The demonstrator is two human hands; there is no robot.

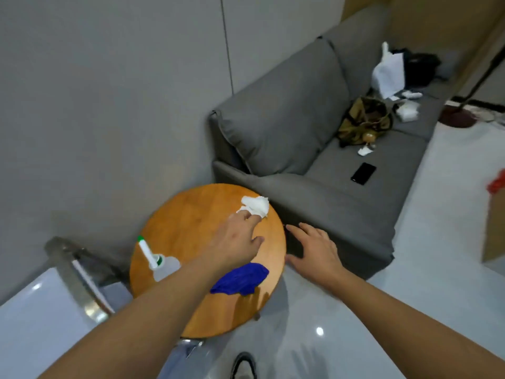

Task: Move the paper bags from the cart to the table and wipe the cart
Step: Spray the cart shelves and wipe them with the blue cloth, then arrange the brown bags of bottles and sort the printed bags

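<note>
A round wooden table (191, 228) stands beside a grey sofa. My left hand (237, 239) reaches over the tabletop, its fingertips on a crumpled white tissue (255, 205) near the far edge; whether they pinch it I cannot tell. My right hand (314, 250) hovers open, fingers spread, just off the table's right rim. A blue cloth (240, 279) lies on the near right part of the table. A clear spray bottle (158, 262) with a white and green nozzle lies on the left part. A metal cart's corner (79, 272) shows at lower left. A brown paper bag (494, 228) sits at the right edge.
The grey sofa (314, 149) holds a black phone (363, 173), an olive bag (363, 119), white bags and scraps. A lamp base (457, 117) stands on the glossy floor beyond. My shoe (244, 365) shows at the bottom.
</note>
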